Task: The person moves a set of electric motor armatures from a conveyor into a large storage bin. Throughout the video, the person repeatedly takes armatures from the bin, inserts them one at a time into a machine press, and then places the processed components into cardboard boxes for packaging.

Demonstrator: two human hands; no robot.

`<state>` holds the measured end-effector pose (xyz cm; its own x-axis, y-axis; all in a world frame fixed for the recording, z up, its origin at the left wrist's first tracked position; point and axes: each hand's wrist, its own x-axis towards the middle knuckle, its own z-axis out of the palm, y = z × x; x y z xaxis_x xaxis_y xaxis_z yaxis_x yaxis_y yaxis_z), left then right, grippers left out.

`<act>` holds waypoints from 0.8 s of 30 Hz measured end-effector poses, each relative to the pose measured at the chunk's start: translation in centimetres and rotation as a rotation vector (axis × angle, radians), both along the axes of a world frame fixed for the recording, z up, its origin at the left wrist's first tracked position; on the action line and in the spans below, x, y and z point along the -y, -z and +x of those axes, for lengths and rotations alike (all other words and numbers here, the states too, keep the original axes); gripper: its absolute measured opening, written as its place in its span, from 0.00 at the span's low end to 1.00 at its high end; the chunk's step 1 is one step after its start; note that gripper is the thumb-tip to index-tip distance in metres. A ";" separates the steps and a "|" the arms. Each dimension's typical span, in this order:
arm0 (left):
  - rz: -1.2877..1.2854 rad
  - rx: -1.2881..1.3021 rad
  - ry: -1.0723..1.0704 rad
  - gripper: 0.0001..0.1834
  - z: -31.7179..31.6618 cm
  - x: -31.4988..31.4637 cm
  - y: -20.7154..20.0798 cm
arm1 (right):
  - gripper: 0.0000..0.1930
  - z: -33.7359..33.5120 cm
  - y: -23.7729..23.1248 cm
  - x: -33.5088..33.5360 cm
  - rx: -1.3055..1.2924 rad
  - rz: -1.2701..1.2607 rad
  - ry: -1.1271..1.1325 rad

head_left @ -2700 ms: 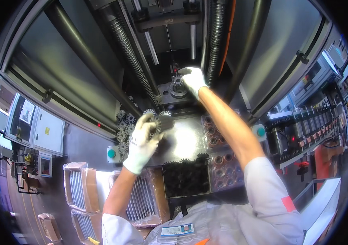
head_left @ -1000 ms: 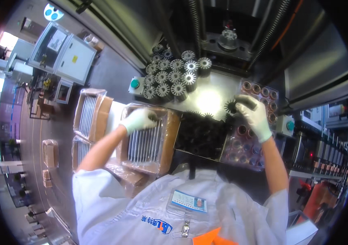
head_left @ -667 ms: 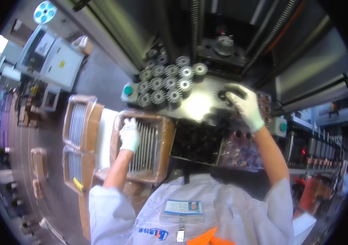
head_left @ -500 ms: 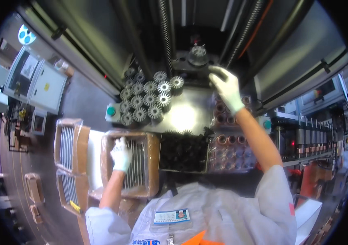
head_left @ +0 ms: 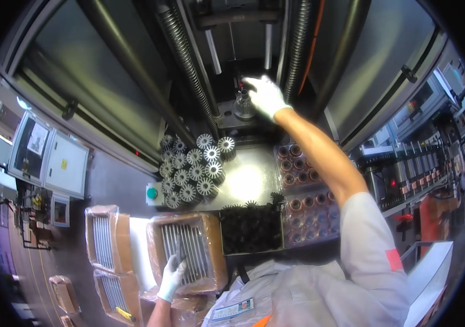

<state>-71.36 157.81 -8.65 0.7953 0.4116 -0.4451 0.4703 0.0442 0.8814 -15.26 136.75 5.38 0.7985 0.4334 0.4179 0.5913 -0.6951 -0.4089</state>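
My left hand [head_left: 171,279], in a white glove, is closed on the lower end of a metal shaft [head_left: 178,248]. It hovers over the near part of a plastic-lined carton [head_left: 217,245] holding several such shafts in a row. My right hand [head_left: 267,97], also gloved, reaches far forward into the machine. Its bent fingers curl around the top of a flared round metal fixture [head_left: 244,109], closed about a small ring-like piece I cannot make out well; glare on the glove hides the fingertips.
Slotted metal cores [head_left: 194,157] stand grouped on the metal table [head_left: 246,180]. A box of black toothed parts [head_left: 251,229] sits nearer. Trays of copper-coloured rings [head_left: 298,163] lie at right. Upright columns [head_left: 129,65] flank the fixture; a green button [head_left: 152,192] is at left.
My right hand has moved forward and left onto the fixture, its fingers closing in. My left hand has drawn back toward me, and a shaft now shows in it. The view has shifted.
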 end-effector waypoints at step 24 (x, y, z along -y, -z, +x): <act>0.160 1.141 0.011 0.18 56.9 9.7 -22.2 | 0.14 -23.4 0.0 29.5 -0.308 -0.165 0.044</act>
<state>-14.49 148.07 13.59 0.7052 0.3886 0.5931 -0.6052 -0.1060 0.7890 -38.70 107.23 5.39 0.8953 0.4378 0.0822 0.4262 -0.7884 -0.4437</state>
